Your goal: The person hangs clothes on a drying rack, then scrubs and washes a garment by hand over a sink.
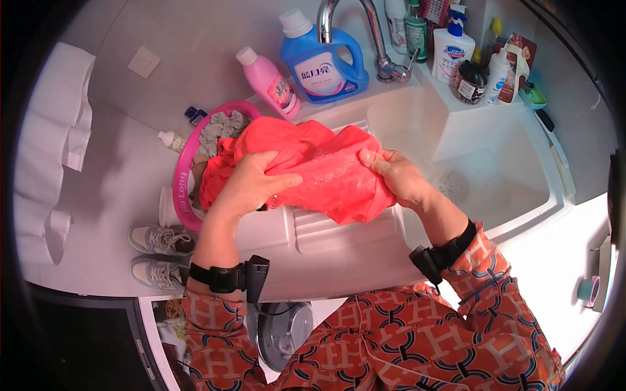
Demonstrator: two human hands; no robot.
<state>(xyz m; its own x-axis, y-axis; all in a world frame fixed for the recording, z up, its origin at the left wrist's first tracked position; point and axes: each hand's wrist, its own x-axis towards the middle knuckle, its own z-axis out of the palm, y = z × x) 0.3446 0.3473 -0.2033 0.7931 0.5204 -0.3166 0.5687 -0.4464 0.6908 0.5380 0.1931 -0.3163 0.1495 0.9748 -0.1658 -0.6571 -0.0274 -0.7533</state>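
Red cloth (326, 186), beaded with what look like suds, spans two bare hands above the washboard (319, 239) of a white sink (332, 270). Left hand (251, 182): clamped on the cloth, thumb and forefinger on top, the other fingers hidden. Right hand (401, 177): closed on the right end, thumb above, fingertips out of sight beneath.

Handling: wet fabric probably slips, so a firm, broad hold with both thumbs serves better than a fingertip pinch. Bunched folds are best spread between the hands, and short, level strokes should keep the work over the ridges.

Edges and room: at left, the cloth's bulk overlaps the pink tub (184, 159), whose rim could catch a trailing fold. Behind stand a pink bottle (272, 85) and a blue jug (323, 75), near enough that a wide swing away from the body might tip the bottle. The tap (376, 42) arches beyond, limiting lift on that side. Widest room lies to the right, over the basin (521, 176).
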